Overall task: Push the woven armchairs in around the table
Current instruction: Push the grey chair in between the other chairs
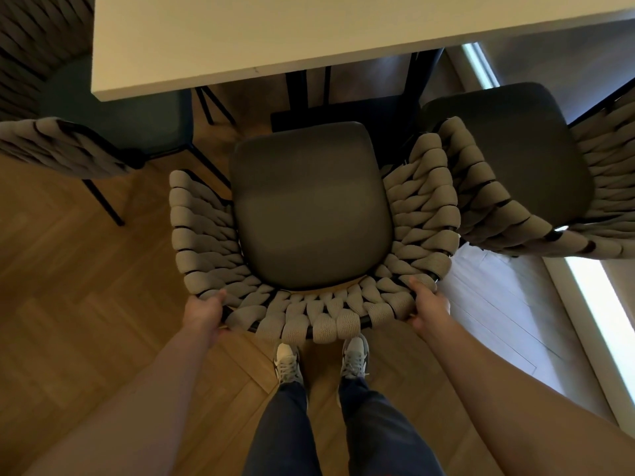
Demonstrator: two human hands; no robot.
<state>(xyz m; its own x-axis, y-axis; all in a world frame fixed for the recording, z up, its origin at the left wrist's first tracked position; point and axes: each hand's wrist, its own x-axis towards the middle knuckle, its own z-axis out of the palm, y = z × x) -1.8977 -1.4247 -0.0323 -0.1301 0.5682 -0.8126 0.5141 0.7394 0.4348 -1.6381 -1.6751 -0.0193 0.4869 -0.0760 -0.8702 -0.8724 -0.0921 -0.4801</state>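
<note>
Herringbone wood floor (86, 304), warm brown, with a bright band of light and a pale strip along the right edge. White table (240, 36) fills the top of the view, its near edge above the chairs; dark metal legs show under it. No readable brand, label or writing anywhere.

Middle woven armchair (309, 218) sits just short of the table, dark seat cushion (309, 204) fully in view, thick grey woven straps wrapping back and arms on a black frame. Second woven armchair (515, 176) stands on the right, angled, its woven side touching or just beside the middle chair's right arm. Third woven chair (62, 146) at left, partly cut off, with its seat partly under the table corner.

Left hand (202, 310) is closed around the back rim of the middle chair at its left rear corner, thumb on top of the weave. Right hand (427, 304) is closed around the rim at the right rear corner, thumb likewise over the straps. Both arms reach forward. Grey sneakers (288, 362) stand directly behind the chair back, dark trousers above.
</note>
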